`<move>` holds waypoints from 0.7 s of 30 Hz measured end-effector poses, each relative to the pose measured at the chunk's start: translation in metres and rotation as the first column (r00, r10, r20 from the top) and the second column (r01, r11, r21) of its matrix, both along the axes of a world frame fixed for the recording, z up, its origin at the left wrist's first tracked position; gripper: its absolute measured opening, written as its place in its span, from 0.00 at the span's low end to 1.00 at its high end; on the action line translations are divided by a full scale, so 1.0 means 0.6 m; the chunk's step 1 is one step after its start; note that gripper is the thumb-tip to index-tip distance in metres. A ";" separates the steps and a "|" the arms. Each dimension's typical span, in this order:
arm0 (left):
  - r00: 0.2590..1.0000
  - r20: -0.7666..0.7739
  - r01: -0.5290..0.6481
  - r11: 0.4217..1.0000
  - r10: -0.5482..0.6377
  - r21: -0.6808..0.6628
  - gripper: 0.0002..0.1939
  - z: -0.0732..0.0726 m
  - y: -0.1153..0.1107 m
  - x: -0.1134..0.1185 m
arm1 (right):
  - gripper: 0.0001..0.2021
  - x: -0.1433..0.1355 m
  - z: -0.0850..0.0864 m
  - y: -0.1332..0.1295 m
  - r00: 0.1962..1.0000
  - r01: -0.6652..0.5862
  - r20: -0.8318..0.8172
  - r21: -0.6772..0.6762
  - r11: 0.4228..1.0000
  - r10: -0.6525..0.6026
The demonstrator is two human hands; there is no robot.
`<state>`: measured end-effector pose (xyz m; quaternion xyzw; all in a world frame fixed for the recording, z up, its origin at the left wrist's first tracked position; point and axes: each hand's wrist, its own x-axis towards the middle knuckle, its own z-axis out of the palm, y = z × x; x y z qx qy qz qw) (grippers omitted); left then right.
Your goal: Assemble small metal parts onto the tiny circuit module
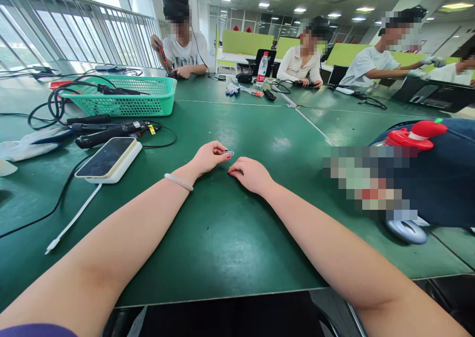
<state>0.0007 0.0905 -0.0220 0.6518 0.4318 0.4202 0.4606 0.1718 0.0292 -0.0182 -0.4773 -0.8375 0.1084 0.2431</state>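
Note:
Over the middle of the green table [237, 253], my left hand [210, 158] pinches a small, clear, shiny piece [230, 153] between thumb and fingertips. Its exact kind is too small to make out. A pale bangle [178, 182] circles my left wrist. Just to the right, my right hand [250, 173] is held low at the tabletop with thumb and fingers pressed together. Whether anything sits in that pinch is hidden. The two hands are close but apart.
Left: a phone [107, 159] on a white block, a white cable [74, 218], black handheld tools [111, 133], gloves [33, 141] and a green basket [122, 99]. Right: dark blue fabric [441, 178] and a round grey-blue object [406, 231]. Beyond: a bottle [261, 71] and several people.

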 end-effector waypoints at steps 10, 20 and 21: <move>0.991 -0.002 0.137 0.990 -0.137 0.021 0.18 0.005 -0.006 0.000 | 0.08 0.005 0.003 0.006 0.721 0.051 -0.653 -0.287 0.957 -0.234; 0.965 0.145 0.222 0.975 -0.217 -0.020 0.19 0.019 -0.016 -0.001 | 0.12 0.000 0.005 0.005 0.662 -0.022 -0.721 -0.292 0.956 -0.205; 0.963 0.159 0.225 0.974 -0.218 -0.029 0.19 0.020 -0.018 -0.001 | 0.12 0.000 0.005 0.005 0.668 -0.015 -0.715 -0.290 0.957 -0.207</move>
